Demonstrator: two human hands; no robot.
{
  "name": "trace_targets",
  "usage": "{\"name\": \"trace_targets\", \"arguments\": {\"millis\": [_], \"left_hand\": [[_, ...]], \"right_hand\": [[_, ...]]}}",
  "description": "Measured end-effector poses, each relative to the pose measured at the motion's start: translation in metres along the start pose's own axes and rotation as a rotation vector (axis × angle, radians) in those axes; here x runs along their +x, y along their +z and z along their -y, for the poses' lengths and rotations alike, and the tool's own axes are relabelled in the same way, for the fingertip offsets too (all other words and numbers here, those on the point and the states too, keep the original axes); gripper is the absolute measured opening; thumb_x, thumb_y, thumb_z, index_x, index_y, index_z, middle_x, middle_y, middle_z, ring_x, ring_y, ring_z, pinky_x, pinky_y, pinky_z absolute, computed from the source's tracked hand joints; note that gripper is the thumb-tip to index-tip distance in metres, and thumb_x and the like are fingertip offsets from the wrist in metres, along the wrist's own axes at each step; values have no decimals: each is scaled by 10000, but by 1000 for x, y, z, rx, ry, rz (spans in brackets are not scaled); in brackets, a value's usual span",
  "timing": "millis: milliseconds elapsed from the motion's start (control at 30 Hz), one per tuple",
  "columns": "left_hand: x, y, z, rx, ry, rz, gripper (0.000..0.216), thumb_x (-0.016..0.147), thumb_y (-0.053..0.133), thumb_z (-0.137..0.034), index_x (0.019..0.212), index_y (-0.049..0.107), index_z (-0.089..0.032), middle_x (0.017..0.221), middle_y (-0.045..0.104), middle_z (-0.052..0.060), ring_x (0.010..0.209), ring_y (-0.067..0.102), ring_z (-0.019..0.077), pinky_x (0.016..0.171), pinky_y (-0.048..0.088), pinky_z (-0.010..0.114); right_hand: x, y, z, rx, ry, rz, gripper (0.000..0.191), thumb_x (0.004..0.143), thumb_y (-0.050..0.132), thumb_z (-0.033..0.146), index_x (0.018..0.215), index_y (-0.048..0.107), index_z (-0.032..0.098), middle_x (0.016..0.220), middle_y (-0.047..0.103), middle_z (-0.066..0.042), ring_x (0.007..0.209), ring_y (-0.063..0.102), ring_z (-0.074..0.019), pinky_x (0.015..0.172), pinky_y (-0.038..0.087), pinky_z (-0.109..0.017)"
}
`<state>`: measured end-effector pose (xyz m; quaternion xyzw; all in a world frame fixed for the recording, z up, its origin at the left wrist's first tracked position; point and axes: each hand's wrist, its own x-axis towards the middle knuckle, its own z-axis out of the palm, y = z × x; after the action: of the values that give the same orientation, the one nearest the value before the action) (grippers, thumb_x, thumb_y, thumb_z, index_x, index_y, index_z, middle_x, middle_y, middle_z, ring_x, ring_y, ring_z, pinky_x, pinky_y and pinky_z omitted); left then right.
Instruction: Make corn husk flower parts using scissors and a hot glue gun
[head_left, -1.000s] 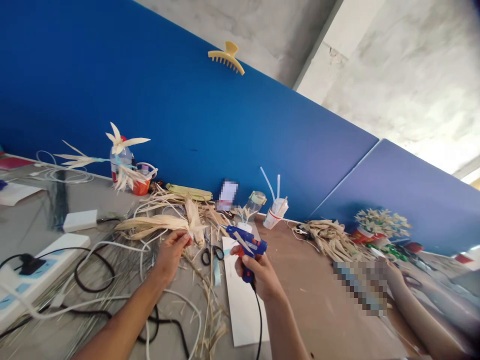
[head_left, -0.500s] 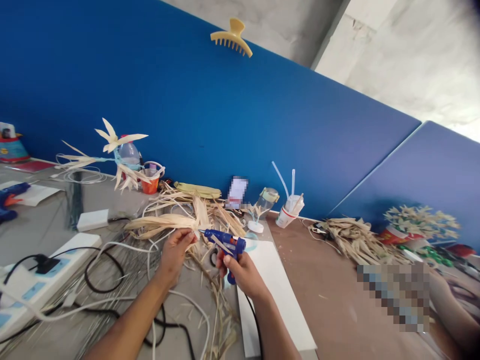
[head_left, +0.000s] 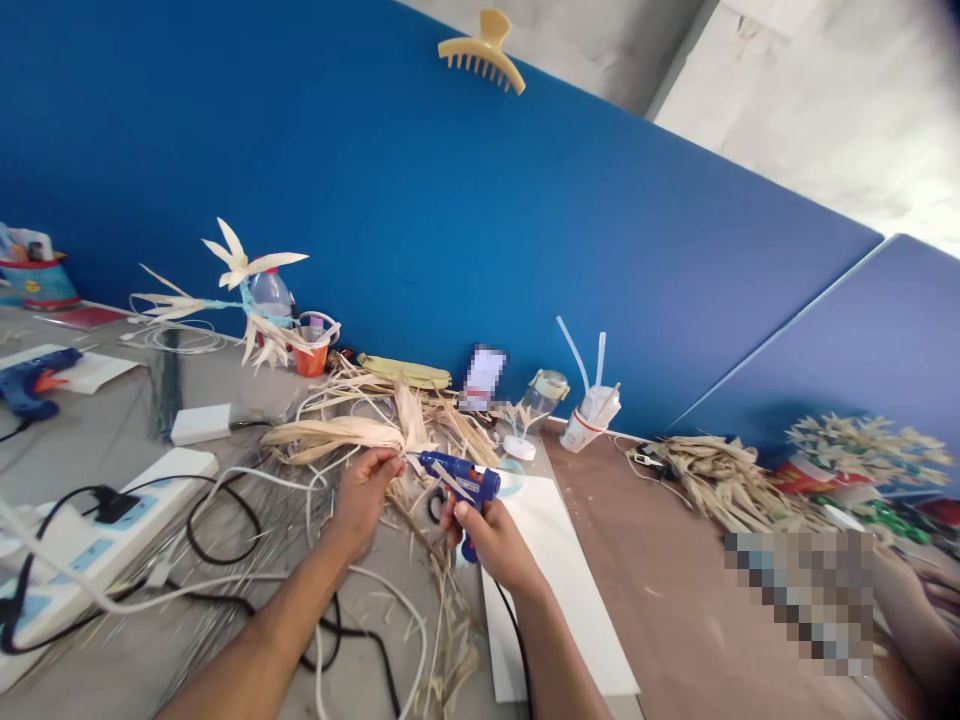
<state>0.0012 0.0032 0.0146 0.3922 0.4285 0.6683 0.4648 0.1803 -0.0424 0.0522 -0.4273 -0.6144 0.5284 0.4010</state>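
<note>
My left hand (head_left: 364,497) pinches the base of a dried corn husk piece (head_left: 352,433) whose long leaves stretch out to the left over the table. My right hand (head_left: 487,540) is closed round the grip of a blue hot glue gun (head_left: 459,478). Its nozzle points left and meets the husk right beside my left fingertips. The gun's black cord (head_left: 517,640) runs down along my right forearm. Black scissors (head_left: 436,502) lie half hidden behind the gun.
Loose husks (head_left: 442,620), cables (head_left: 225,520) and a white power strip (head_left: 90,550) cover the grey table. A white sheet (head_left: 562,590), a cup of glue sticks (head_left: 589,420) and a husk pile (head_left: 712,470) lie to the right. Another person's arm (head_left: 919,630) reaches in at far right. A second glue gun (head_left: 30,378) rests far left.
My right hand brought the glue gun leftward until its nozzle reached the husk held in my left hand. The view has shifted left, bringing the second glue gun into sight.
</note>
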Motion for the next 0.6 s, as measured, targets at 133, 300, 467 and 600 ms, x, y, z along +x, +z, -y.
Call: {"name": "trace_targets", "arguments": {"millis": [133, 300, 467, 600], "left_hand": [[1, -3, 4, 40, 30, 24, 172, 659, 706, -341, 705, 679, -178, 648, 632, -2, 655, 550, 152, 675, 422, 273], [2, -3, 5, 60, 44, 11, 173, 656, 707, -346, 696, 683, -180, 649, 637, 3, 655, 556, 158, 679, 430, 279], [3, -3, 8, 47, 29, 5, 181, 636, 721, -346, 703, 684, -181, 651, 638, 3, 655, 561, 164, 678, 435, 283], [3, -2, 10, 33, 31, -13, 176, 640, 715, -346, 696, 683, -182, 649, 641, 3, 653, 564, 161, 689, 438, 285]], "right_hand": [[-1, 2, 2, -26, 24, -6, 393, 812, 516, 520, 695, 565, 148, 609, 547, -10, 523, 517, -110, 531, 377, -238], [-2, 3, 5, -51, 70, -6, 407, 804, 523, 530, 662, 560, 150, 568, 532, -3, 499, 498, -104, 499, 353, -227], [-3, 2, 8, -77, 83, -9, 426, 819, 500, 530, 646, 574, 148, 516, 529, 3, 473, 470, -96, 491, 344, -221], [-3, 3, 7, -69, 89, 4, 435, 822, 492, 536, 633, 568, 151, 507, 524, 2, 481, 481, -101, 493, 347, -219]]}}
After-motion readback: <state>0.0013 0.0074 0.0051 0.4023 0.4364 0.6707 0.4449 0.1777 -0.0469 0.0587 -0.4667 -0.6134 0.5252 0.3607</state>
